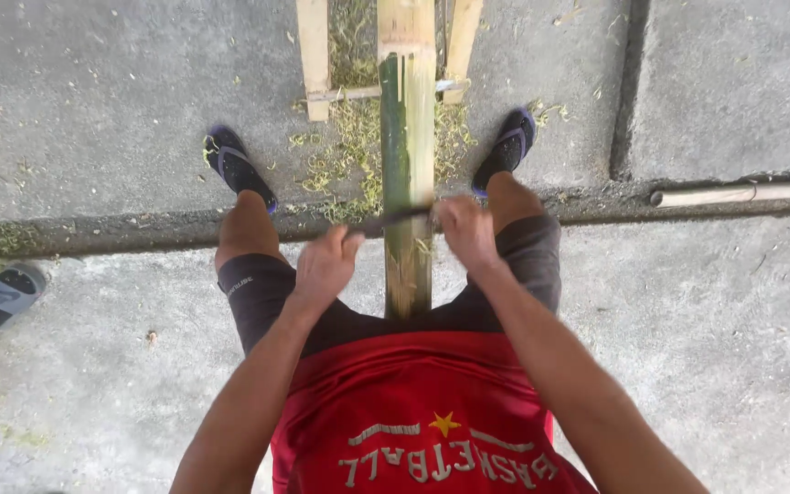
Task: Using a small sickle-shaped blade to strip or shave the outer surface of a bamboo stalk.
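Note:
A long bamboo pole (407, 137) runs away from me between my legs, green skin in the middle, pale scraped wood near me and at the far end. A dark blade (393, 220) lies crosswise over the pole. My left hand (324, 267) grips its left end and my right hand (466, 230) grips its right end, both fists closed. The blade's handles are hidden inside my hands.
Green shavings (349, 146) litter the concrete around the pole. Pale wooden slats (314, 55) flank the pole at the far end. My feet in dark sandals (238, 167) stand either side. Another person's sandalled foot (2, 300) is at the left; a pale pipe (742, 192) lies at right.

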